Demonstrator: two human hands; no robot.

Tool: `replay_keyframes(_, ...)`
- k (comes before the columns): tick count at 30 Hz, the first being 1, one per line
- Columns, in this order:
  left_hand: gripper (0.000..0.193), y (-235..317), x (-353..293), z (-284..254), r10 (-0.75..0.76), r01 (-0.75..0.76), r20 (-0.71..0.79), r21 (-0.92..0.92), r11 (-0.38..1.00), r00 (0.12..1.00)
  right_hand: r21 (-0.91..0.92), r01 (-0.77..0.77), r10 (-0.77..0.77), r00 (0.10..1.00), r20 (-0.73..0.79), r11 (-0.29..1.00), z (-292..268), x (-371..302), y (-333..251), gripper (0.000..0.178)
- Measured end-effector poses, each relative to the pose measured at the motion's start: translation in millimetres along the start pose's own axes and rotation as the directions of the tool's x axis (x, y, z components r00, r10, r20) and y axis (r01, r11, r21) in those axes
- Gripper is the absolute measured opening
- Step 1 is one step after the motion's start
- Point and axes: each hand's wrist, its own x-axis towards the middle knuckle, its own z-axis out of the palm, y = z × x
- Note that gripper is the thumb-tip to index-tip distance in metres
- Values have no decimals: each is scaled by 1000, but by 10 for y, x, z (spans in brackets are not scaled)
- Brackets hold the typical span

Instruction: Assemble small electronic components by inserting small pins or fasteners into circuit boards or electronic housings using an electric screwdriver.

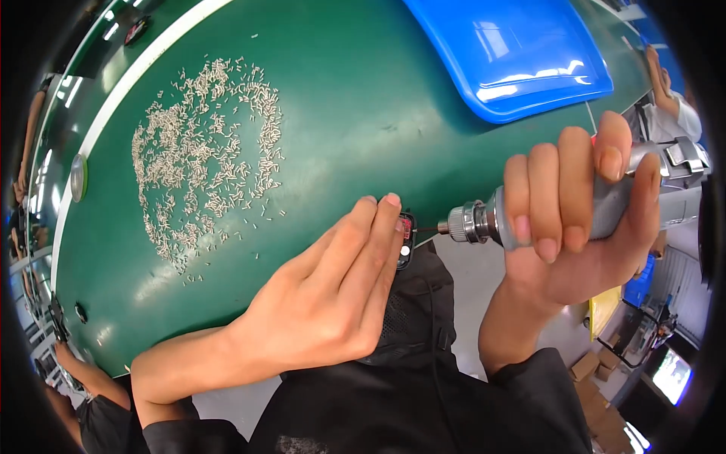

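Note:
My left hand (321, 299) is closed around a small black device (406, 257) at the table's near edge, its fingers hiding most of it. Red and white parts show on the device's visible face. In my right hand (563, 234) is a grey electric screwdriver (473, 222), held level with the fingers wrapped over its body. A thin bit points left from its silver chuck and reaches the device's right side. Whether the bit touches it or a screw, I cannot tell.
Many tiny silver screws or pins (193, 155) lie scattered over the left of the green table (340, 98). At the far right stands a blue plastic tray (495, 115). Other people's arms show at both sides. A small round greenish object (79, 178) sits by the left edge.

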Motion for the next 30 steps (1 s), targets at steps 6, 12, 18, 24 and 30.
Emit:
replay_keyframes(6, 36, -7, -15, 9, -27, 26, -14, -23, 999, 1000, -1, -49, 49, 999, 10, 999, -14, 22, 101, 32)
replay_keyframes(12, 33, 5, 7, 30, -4, 3, -44, -16, 1000, 999, -5, -84, 84, 991, 103, 996, -33, 91, 131, 29)
replay_keyframes(18, 34, -16, -6, 57, 17, -17, -100, -4, 1000, 995, -199, -89, 127, 974, 186, 976, 231, 208, 159, 23)
replay_keyframes(24, 38, 13, -64, -10, -1, 3, -80, 24, 1000, 997, -312, -68, 84, 996, 40, 948, 356, 172, 205, 20)
replay_keyframes(30, 33, -2, -244, -107, -9, 5, -94, -46, 999, 995, 170, -10, -55, 925, 376, 985, 199, 214, 287, 18)
